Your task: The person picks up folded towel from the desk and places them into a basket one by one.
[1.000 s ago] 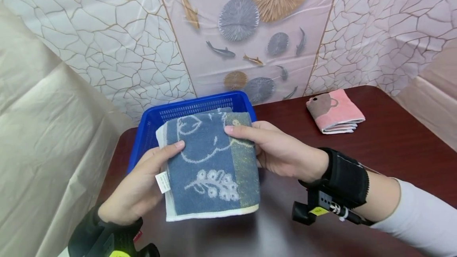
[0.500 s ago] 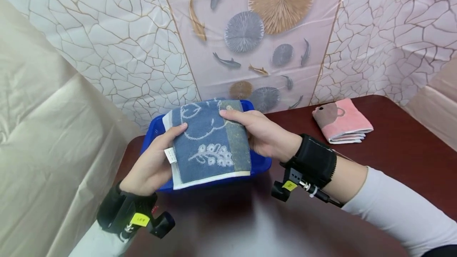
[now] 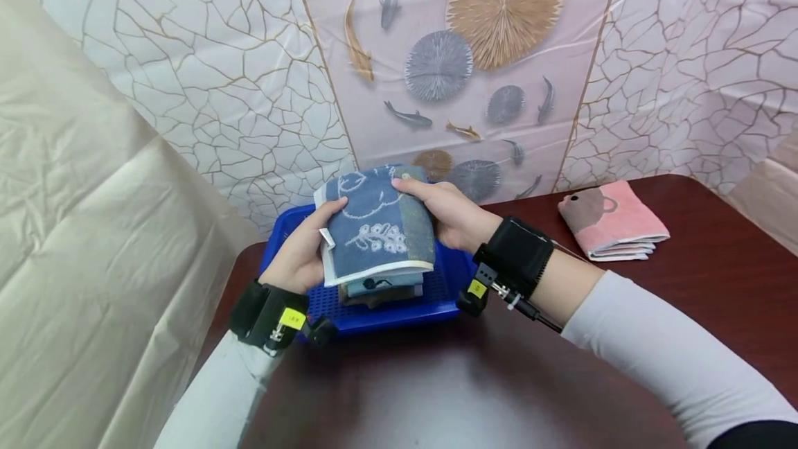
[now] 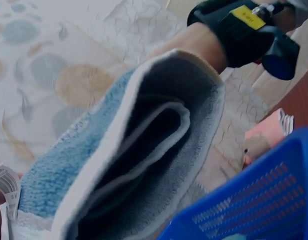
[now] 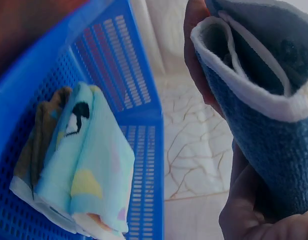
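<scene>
A folded blue towel (image 3: 374, 220) with white flower lines and a white tag is held above the blue basket (image 3: 399, 317). My left hand (image 3: 305, 251) grips its left edge, thumb on top. My right hand (image 3: 451, 213) holds the right side with the thumb across the upper face. The left wrist view shows the towel (image 4: 84, 155) end-on, its folds spread into loops. Below it in the basket lie a light aqua towel (image 5: 101, 165) and a brown towel (image 5: 46, 125), both folded, plain in the right wrist view.
A folded pink towel (image 3: 623, 220) with a brown animal figure lies on the dark red table (image 3: 698, 283), to the right of the basket. Behind the table hangs a patterned cloth backdrop (image 3: 212, 75), and a beige sheet (image 3: 87, 248) drapes at the left.
Both hands have carried the blue towel forward, away from the body and over the basket. The stacked towels beneath it now show. The head view has shifted slightly.
</scene>
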{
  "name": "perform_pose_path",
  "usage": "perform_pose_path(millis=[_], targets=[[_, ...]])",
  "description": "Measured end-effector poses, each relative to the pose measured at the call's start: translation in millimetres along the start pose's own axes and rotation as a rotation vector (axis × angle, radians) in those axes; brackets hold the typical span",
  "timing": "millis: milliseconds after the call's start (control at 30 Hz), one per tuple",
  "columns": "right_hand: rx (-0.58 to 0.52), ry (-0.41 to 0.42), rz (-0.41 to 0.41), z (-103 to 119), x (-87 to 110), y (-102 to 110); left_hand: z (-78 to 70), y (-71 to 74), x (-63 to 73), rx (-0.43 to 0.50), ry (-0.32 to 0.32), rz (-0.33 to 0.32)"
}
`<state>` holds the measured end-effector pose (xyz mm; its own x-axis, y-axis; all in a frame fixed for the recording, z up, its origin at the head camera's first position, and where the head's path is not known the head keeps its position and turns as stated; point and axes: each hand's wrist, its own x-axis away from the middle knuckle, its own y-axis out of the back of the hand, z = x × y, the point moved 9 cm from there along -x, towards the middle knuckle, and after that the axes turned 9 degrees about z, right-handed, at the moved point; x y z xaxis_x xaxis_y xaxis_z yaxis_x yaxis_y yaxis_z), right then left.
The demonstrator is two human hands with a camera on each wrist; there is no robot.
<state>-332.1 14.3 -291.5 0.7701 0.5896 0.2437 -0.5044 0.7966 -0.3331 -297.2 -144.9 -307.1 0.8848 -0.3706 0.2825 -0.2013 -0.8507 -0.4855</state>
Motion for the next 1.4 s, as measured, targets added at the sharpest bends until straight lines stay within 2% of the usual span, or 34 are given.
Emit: perform_pose_path(millis=[267, 433, 633, 767, 900, 1000, 1133, 1233, 1400], targets=[[0.001, 0.003, -0.053, -4, -21.8, 8, 4.3, 19.1, -23.8, 0.049, 0.011, -0.053], [-0.003, -0.036, -0.077, -14, -34.9, 8, 11.5, 35.1, -35.3, 0.089, 0.036, -0.102], [0.005, -0.084, -0.094, -23, -48.0, 10, 17.6, 50.0, -46.2, 0.063, 0.063, -0.149], [0.031, -0.095, -0.106, -26, -54.6, 14, 19.7, 58.3, -48.0, 0.024, 0.082, -0.171], [0.022, -0.149, -0.115, -34, -59.7, 16, 21.3, 65.4, -49.7, -0.015, 0.093, -0.176], [0.028, -0.196, -0.124, -41, -59.8, 20, 25.1, 71.7, -51.2, -0.029, 0.115, -0.185], [0.061, -0.214, -0.133, -46, -57.7, 27, 26.9, 78.1, -51.4, -0.072, 0.128, -0.175], [0.065, -0.217, -0.127, -47, -57.6, 30, 24.4, 82.4, -49.3, -0.13, 0.12, -0.174], [0.07, -0.223, -0.128, -46, -57.0, 36, 17.2, 92.6, -39.7, -0.182, 0.114, -0.207]])
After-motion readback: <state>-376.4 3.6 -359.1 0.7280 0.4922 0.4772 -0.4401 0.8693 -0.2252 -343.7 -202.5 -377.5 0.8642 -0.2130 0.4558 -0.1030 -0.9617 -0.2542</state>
